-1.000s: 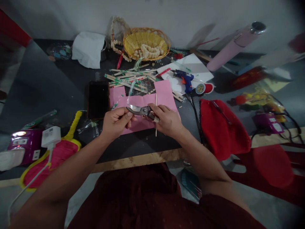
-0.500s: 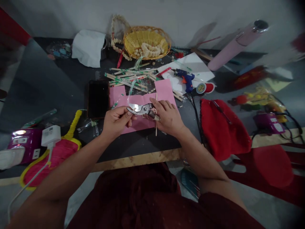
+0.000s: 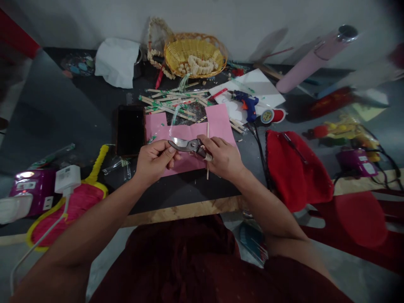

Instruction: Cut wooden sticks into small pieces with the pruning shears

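Note:
My right hand (image 3: 222, 156) is wrapped round the handles of a pair of pruning shears (image 3: 186, 145), whose blades point left and look closed together. Thumb and fingers of my left hand (image 3: 155, 160) pinch together right at the blade tips; whatever sits between them is hidden. A thin wooden stick (image 3: 207, 173) runs up and down the picture, partly covered by my right hand. Beneath both hands lies a pink sheet of paper (image 3: 221, 115). Just beyond it is a pile of wooden chopsticks (image 3: 170, 100), several with green-printed wrapping.
A phone (image 3: 130, 130) lies to the left. Behind the pile stands a yellow basket (image 3: 176, 50) with cut wooden pieces. On the right are a blue glue gun (image 3: 249, 105), a red thread spool (image 3: 277, 115), a red cloth (image 3: 293, 176) and a pink flask (image 3: 303, 71).
The shears' blades have come together, and my right fingers have squeezed the handles closer. The pale bit seen between the blades earlier no longer shows. My left hand has stayed nearly in place.

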`<state>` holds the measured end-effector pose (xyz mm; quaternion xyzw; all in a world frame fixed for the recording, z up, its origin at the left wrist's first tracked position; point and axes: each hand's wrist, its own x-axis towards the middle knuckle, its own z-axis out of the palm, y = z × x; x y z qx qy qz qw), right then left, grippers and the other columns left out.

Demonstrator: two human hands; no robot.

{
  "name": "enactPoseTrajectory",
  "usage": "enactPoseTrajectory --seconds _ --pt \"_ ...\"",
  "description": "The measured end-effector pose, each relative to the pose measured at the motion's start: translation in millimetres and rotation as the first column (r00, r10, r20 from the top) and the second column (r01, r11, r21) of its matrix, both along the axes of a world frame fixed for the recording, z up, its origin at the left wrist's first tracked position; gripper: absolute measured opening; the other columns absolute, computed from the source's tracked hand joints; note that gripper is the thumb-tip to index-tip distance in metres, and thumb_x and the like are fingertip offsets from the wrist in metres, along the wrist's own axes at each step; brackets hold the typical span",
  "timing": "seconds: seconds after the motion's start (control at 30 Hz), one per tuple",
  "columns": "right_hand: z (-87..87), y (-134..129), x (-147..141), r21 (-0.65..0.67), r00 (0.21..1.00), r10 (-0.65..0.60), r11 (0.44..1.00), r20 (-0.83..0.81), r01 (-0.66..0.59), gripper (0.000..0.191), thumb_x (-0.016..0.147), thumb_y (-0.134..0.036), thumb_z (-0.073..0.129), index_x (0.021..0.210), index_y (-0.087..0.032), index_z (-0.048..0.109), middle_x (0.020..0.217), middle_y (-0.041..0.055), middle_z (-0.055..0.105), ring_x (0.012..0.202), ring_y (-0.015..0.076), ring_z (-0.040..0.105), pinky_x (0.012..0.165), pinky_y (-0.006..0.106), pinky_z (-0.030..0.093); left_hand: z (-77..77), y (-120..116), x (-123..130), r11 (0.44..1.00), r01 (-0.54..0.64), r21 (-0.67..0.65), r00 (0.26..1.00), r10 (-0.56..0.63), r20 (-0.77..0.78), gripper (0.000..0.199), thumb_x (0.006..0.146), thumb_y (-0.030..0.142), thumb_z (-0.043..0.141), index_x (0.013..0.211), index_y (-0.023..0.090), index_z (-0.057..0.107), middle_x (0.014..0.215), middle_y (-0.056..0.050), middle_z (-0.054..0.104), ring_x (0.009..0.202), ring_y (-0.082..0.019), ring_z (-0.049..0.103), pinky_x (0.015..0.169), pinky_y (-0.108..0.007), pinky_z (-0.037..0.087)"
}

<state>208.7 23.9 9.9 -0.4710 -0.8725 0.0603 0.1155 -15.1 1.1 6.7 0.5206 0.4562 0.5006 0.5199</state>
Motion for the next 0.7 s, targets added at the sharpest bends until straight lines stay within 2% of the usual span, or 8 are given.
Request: enactPoseTrajectory --seconds 0.17,0.4,0.53,0.7 --pt "0.7 -0.2 -0.9 -0.007 1.0 -0.026 1.0 0.006 0.026 0.046 0.092 -0.03 0.046 0.137 -0.02 0.043 0.105 0.0104 0.064 0.094 0.0239 0.058 0.077 0.034 0.046 3.2 0.9 1.9 1.0 0.005 0.014 1.0 -0.005 0.0 0.028 0.086 0.036 0.063 0.069 0.015 0.066 0.059 -0.002 0.064 0.043 -0.006 0.05 0.042 -0.017 0.038" --pt "-0.3 3.7 -1.0 -0.002 0.999 -0.04 0.999 0.004 0.04 0.052 0.089 -0.024 0.046 0.14 -0.019 0.038 0.114 0.013 0.061 0.102 0.0267 0.054 0.082 0.038 0.046 -0.3 2.9 2.5 0.997 -0.061 0.046 0.998 0.062 -0.007 0.021 0.081 0.036 0.069 0.078 0.016 0.071 0.058 -0.001 0.064 0.045 -0.008 0.051 0.045 -0.02 0.043" --pt "0.0 4.2 0.2 0.019 0.999 -0.028 0.999 0.043 0.027 0.062 0.086 -0.022 0.048 0.145 -0.019 0.031 0.118 0.014 0.058 0.104 0.0288 0.051 0.083 0.04 0.044 -1.5 2.8 0.5 0.999 -0.022 0.045 0.999 0.023 -0.029 0.023 0.083 0.036 0.066 0.074 0.016 0.069 0.061 -0.002 0.065 0.044 -0.007 0.051 0.044 -0.02 0.041" --pt "0.1 4.9 1.6 0.027 0.999 -0.015 1.0 0.044 0.014 0.063 0.085 -0.025 0.051 0.145 -0.018 0.031 0.118 0.0143 0.057 0.105 0.0294 0.05 0.084 0.041 0.043 0.5 2.1 0.3 0.999 0.0 0.036 1.0 0.001 -0.022 0.025 0.084 0.037 0.065 0.071 0.015 0.066 0.063 -0.002 0.065 0.043 -0.006 0.052 0.042 -0.019 0.04"
